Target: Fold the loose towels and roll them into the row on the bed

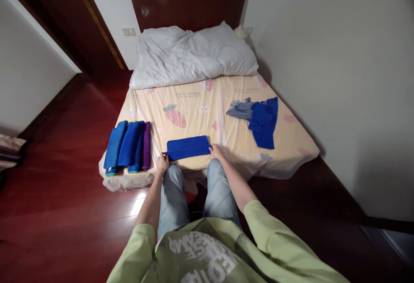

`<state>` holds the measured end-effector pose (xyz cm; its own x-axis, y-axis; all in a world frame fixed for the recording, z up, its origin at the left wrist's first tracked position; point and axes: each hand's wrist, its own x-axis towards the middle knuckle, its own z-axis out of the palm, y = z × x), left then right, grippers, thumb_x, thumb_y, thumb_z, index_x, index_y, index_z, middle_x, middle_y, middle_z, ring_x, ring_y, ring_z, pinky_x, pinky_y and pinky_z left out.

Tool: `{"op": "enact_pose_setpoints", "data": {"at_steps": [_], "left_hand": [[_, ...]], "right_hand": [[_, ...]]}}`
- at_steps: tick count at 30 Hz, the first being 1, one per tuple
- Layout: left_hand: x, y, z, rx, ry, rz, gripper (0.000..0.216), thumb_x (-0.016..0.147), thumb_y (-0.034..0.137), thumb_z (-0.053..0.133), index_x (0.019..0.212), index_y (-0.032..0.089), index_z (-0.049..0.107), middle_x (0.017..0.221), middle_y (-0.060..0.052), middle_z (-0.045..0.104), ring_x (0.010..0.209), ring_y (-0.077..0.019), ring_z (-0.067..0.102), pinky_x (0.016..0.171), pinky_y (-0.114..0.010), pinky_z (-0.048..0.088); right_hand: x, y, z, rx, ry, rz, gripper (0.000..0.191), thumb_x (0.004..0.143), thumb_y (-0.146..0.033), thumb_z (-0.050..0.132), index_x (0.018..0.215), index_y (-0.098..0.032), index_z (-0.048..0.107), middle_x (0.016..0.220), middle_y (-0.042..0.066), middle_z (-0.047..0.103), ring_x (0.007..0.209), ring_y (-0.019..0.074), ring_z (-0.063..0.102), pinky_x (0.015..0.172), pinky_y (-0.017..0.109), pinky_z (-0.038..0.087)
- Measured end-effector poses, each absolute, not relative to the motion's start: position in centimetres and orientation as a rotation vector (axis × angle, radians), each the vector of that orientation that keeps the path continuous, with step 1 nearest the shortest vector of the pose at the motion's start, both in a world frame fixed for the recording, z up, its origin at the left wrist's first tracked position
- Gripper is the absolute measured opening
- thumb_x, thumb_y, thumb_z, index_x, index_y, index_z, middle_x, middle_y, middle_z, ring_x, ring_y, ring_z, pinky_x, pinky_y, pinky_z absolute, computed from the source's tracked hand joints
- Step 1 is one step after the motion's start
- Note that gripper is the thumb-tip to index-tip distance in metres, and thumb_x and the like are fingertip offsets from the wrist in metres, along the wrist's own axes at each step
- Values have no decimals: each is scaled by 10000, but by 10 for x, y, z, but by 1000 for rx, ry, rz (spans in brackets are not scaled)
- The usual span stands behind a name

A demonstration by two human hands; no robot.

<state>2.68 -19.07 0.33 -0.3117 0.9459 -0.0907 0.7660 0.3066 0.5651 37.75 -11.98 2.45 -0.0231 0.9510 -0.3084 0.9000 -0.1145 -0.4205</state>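
A blue towel (188, 147), folded into a long flat strip, lies near the front edge of the bed. My left hand (163, 162) pinches its left end, and my right hand (216, 151) grips its right end. To the left sit several folded towels side by side: a teal-blue one (114, 149), a blue one (130, 145) and a purple one (147, 146). On the right, an unfolded blue cloth (265, 123) lies crumpled beside a grey cloth (242, 109).
The bed (194, 119) has a cream sheet with a carrot pattern. A white quilt (194, 54) is heaped against the dark headboard (190, 7). Walls flank the bed, with a wooden door (74, 28) at left and dark red flooring (74, 153).
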Motion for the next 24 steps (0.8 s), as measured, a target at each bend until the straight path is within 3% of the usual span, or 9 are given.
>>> {"op": "enact_pose_setpoints", "data": {"at_steps": [16, 21, 24], "left_hand": [[29, -190, 7, 1548, 2206, 536, 294, 981, 299, 452, 1191, 158, 601, 1037, -162, 749, 1035, -297, 681, 887, -390, 508], [27, -191, 11, 1644, 2250, 561, 251, 926, 270, 539, 1144, 178, 625, 1120, -152, 712, 1114, -304, 627, 949, -409, 494], [26, -190, 14, 1847, 2221, 603, 239, 881, 195, 547, 1087, 203, 670, 1148, -132, 678, 1131, -300, 596, 995, -417, 486]], "right_hand": [[375, -121, 27, -2162, -2004, 787, 220, 1005, -346, 523, 1141, -217, 637, 1173, 112, 702, 1049, 229, 662, 810, 281, 467], [376, -125, 29, -2012, -1997, 698, 271, 940, -232, 595, 1211, -229, 598, 1171, 80, 687, 995, 205, 648, 831, 288, 484], [377, -127, 29, -1815, -2058, 619, 252, 885, -123, 588, 1095, -241, 661, 1160, 50, 675, 1020, 189, 632, 873, 288, 492]]}}
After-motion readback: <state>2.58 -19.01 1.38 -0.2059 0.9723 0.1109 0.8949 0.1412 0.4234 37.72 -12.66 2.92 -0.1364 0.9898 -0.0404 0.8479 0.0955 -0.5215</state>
